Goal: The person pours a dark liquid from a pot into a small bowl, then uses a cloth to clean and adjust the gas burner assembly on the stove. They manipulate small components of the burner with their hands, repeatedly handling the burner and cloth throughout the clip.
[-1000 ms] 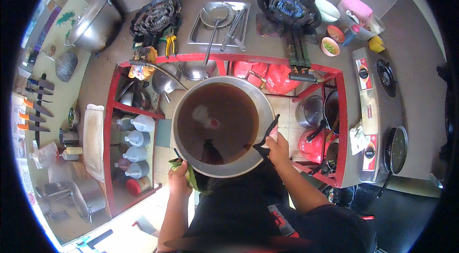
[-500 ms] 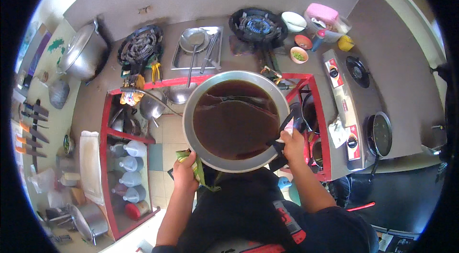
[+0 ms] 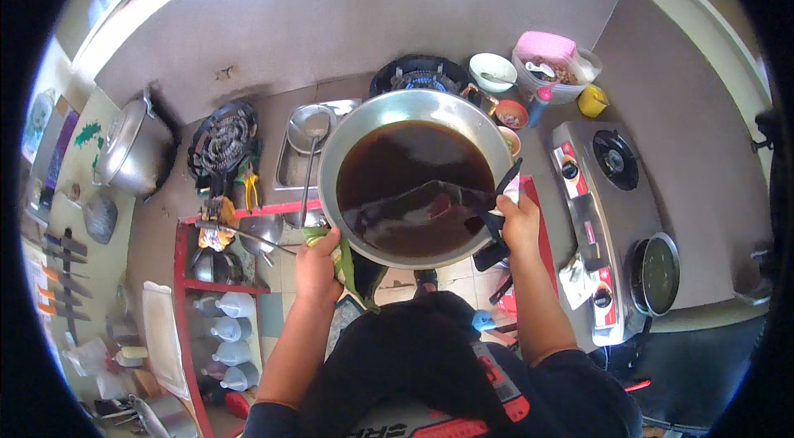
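Note:
A wide metal pan (image 3: 418,110) of dark brown liquid (image 3: 413,165) is held up in front of me, over the counter's near edge. My left hand (image 3: 317,267) is closed on its near-left rim through a green and yellow cloth (image 3: 343,268). On the near-right side my right hand (image 3: 519,223) grips the rim with a dark cloth (image 3: 493,248); a pale pink patch shows by the fingers. Behind the pan's far rim, a black gas burner (image 3: 418,67) is partly hidden. The liquid's surface reflects a dark shape.
Left of the pan are a steel tray (image 3: 289,169) with a ladle (image 3: 311,132), another burner (image 3: 223,140) and a big lidded pot (image 3: 132,144). To the right stand bowls (image 3: 493,71), a bottle (image 3: 542,103) and a two-burner stove (image 3: 612,223) carrying a small pan (image 3: 659,272).
Both hands have carried the pan forward, away from my body, toward the far burner. Its rim now covers part of that burner and the tray's edge. The liquid has shifted inside.

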Tool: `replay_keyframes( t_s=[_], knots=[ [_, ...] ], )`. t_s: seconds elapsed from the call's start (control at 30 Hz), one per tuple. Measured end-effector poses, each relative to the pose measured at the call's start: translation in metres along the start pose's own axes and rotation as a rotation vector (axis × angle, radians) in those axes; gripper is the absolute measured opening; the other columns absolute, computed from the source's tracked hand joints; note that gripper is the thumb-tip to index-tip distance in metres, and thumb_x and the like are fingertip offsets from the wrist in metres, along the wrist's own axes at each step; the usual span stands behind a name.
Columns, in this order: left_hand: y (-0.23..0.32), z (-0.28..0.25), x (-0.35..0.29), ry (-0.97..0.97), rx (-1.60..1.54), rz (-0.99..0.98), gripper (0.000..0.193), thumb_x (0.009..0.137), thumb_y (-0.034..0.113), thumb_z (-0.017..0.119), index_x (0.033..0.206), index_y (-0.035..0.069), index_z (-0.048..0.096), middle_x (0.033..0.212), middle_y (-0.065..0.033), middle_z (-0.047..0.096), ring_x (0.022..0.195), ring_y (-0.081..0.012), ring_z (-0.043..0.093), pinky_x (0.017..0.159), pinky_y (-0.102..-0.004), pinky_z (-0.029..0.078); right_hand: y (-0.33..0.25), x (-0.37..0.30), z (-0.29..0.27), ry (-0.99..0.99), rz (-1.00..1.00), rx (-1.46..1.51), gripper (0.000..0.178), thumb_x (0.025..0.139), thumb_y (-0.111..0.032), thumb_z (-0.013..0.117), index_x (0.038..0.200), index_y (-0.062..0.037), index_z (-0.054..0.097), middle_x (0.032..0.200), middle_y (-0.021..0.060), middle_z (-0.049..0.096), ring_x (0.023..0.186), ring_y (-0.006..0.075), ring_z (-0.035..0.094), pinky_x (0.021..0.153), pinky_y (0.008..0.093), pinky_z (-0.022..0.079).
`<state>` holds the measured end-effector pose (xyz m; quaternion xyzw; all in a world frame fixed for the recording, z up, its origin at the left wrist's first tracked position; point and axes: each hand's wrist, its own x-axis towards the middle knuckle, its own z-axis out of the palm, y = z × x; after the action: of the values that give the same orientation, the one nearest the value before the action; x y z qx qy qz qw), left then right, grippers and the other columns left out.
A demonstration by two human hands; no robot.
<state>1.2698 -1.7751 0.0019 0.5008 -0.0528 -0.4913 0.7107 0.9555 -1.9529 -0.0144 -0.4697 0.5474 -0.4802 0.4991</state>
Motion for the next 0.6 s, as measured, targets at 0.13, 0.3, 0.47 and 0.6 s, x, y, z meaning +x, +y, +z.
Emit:
replay_keyframes(
  t_s=[0.13, 0.3, 0.47, 0.6],
  knots=[
    [0.001, 0.046, 0.061, -0.017, -0.051, 0.016, 0.023, 0.104, 0.009, 0.066, 0.121, -0.005, 0.066, 0.11, -0.015, 0.075, 0.093, -0.0292, 0.076, 0.086, -0.0435, 0.062, -0.006, 0.077, 0.01, -0.031, -0.111, 0.007, 0.022, 0.094, -0.014, 0.069, 0.106, 0.0038, 0.074, 0.092, 0.0056, 0.073, 0.081, 0.0159, 0.066, 0.075, 0.0338, 0.051],
    [-0.001, 0.097, 0.143, -0.004, -0.093, -0.02, 0.024, 0.104, 0.01, 0.067, 0.121, -0.007, 0.065, 0.11, -0.0162, 0.074, 0.093, -0.0302, 0.076, 0.084, -0.0459, 0.063, -0.012, 0.182, 0.031, -0.056, -0.151, 0.02, 0.026, 0.093, -0.017, 0.071, 0.108, 0.0045, 0.073, 0.091, 0.0075, 0.072, 0.079, 0.0177, 0.064, 0.074, 0.0367, 0.05],
    [-0.005, 0.135, 0.205, 0.049, -0.113, -0.025, 0.024, 0.102, 0.009, 0.069, 0.12, -0.007, 0.064, 0.109, -0.0168, 0.073, 0.091, -0.0312, 0.076, 0.083, -0.0462, 0.063, -0.007, 0.268, 0.049, -0.025, -0.259, -0.132, 0.028, 0.091, -0.022, 0.074, 0.096, 0.0052, 0.071, 0.085, 0.0103, 0.07, 0.077, 0.0229, 0.064, 0.074, 0.0387, 0.049],
    [-0.006, 0.156, 0.237, 0.083, -0.081, 0.012, 0.024, 0.102, 0.008, 0.069, 0.119, -0.007, 0.065, 0.109, -0.0168, 0.073, 0.092, -0.0309, 0.076, 0.084, -0.0455, 0.062, 0.01, 0.329, 0.06, -0.089, -0.172, -0.136, 0.019, 0.092, -0.014, 0.073, 0.103, 0.0013, 0.073, 0.085, 0.0046, 0.069, 0.079, 0.0216, 0.066, 0.075, 0.0387, 0.05]
  ],
)
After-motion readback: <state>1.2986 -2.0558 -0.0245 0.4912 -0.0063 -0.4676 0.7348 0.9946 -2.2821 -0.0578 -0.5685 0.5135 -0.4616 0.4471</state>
